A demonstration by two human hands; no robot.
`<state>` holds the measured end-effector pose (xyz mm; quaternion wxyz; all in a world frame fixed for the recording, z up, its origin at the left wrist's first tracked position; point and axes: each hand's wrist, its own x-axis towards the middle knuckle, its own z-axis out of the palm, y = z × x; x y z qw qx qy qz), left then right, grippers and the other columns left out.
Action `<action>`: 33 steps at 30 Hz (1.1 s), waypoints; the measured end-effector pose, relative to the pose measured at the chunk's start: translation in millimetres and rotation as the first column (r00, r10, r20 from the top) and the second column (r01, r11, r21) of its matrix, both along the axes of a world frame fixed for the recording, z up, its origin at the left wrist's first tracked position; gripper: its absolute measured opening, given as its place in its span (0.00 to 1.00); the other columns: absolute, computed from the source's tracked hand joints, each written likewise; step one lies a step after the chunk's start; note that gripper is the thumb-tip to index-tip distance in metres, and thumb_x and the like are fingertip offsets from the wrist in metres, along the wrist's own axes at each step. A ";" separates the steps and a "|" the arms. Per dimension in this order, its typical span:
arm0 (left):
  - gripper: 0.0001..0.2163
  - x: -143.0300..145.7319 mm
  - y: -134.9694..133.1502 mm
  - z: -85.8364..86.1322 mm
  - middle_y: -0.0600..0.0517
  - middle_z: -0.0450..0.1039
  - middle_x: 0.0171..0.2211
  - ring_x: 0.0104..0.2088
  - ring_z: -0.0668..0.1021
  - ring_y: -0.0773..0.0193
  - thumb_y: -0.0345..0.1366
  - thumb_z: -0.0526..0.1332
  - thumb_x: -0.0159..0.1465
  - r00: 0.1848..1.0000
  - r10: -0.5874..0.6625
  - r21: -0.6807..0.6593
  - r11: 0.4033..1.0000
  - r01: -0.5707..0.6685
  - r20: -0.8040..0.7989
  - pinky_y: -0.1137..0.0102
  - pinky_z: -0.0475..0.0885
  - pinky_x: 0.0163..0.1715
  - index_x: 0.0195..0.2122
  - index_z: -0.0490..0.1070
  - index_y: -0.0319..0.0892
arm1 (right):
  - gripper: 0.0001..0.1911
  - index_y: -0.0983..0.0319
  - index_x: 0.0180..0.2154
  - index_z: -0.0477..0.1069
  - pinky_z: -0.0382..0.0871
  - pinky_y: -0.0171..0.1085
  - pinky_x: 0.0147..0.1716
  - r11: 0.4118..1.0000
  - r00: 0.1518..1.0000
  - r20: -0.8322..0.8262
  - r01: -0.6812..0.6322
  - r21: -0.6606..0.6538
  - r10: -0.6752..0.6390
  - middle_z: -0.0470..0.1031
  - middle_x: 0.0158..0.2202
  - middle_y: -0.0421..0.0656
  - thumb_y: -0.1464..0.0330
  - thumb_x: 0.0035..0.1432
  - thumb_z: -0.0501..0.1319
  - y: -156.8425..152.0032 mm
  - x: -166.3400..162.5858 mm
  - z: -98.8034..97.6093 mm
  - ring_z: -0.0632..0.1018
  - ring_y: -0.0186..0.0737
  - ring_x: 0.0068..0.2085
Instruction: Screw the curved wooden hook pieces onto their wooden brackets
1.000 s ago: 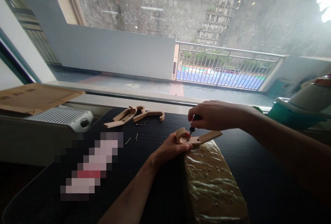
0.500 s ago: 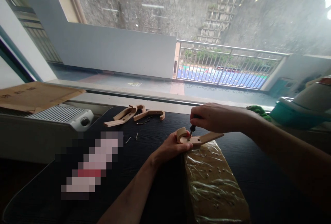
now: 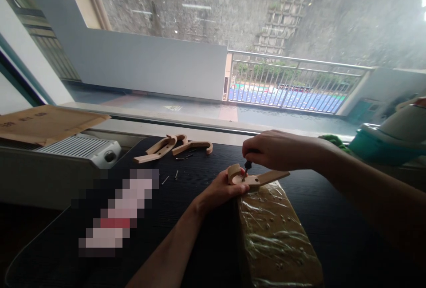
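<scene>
A wooden hook (image 3: 258, 178) lies across the far end of a plastic-wrapped wooden block (image 3: 274, 230). My left hand (image 3: 221, 188) is closed on the hook's curved end and pins it to the block. Above it, my right hand (image 3: 276, 149) is closed round the dark handle of a small screwdriver (image 3: 246, 166). The screwdriver stands nearly upright with its tip down on the hook.
Several more wooden hooks (image 3: 173, 146) lie at the back of the black table (image 3: 186, 243), with loose screws (image 3: 170, 177) near them. A white heater (image 3: 80, 148) and cardboard (image 3: 43, 124) are at the left. A teal-and-white object (image 3: 392, 139) stands at the right.
My right hand has shifted slightly on the screwdriver handle. The hook, the block and my left hand have stayed where they were.
</scene>
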<state>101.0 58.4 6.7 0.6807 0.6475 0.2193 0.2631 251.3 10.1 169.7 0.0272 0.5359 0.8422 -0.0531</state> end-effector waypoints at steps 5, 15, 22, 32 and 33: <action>0.14 -0.1 0.7 -2.5 0.54 0.69 0.32 0.33 0.71 0.66 0.37 0.66 0.51 1.000 0.011 -0.010 1.000 -0.011 -0.018 0.72 0.65 0.37 0.39 0.69 0.40 | 0.14 0.61 0.33 0.71 0.55 0.34 0.26 0.998 0.999 -0.006 0.045 0.037 -0.045 0.73 0.29 0.42 0.63 0.59 0.49 1.8 -0.5 -7.2 0.67 0.33 0.27; 0.16 0.7 0.5 -3.9 0.51 0.69 0.39 0.37 0.73 0.65 0.37 0.68 0.49 1.000 0.023 -0.069 0.997 -0.022 0.018 0.71 0.65 0.40 0.37 0.66 0.39 | 0.10 0.56 0.36 0.74 0.56 0.35 0.26 0.997 0.994 0.108 0.026 -0.075 -0.018 0.75 0.31 0.39 0.67 0.53 0.55 -1.6 -3.6 16.3 0.69 0.34 0.28; 0.16 0.9 0.9 -5.3 0.52 0.70 0.37 0.36 0.73 0.65 0.38 0.68 0.49 0.999 0.028 -0.064 0.998 -0.026 0.024 0.71 0.65 0.38 0.36 0.67 0.40 | 0.11 0.59 0.35 0.73 0.57 0.34 0.27 0.996 0.998 0.061 -0.005 -0.094 0.011 0.74 0.31 0.41 0.68 0.54 0.53 1.7 -2.7 8.1 0.70 0.35 0.30; 0.15 1.0 1.4 -10.8 0.52 0.69 0.37 0.37 0.73 0.66 0.35 0.67 0.51 0.998 0.021 -0.089 0.996 -0.016 0.054 0.72 0.65 0.39 0.38 0.66 0.40 | 0.12 0.57 0.36 0.73 0.57 0.35 0.25 0.995 0.997 0.060 0.045 -0.088 -0.040 0.74 0.31 0.40 0.62 0.55 0.54 2.3 0.3 8.6 0.70 0.35 0.28; 0.14 1.0 1.5 -10.9 0.53 0.69 0.37 0.37 0.73 0.66 0.35 0.67 0.51 0.998 0.015 -0.090 0.996 -0.009 0.068 0.72 0.65 0.39 0.37 0.66 0.40 | 0.11 0.56 0.36 0.74 0.57 0.35 0.25 0.995 0.998 0.054 0.033 -0.092 -0.028 0.75 0.31 0.39 0.63 0.55 0.54 2.2 -0.3 11.1 0.70 0.34 0.28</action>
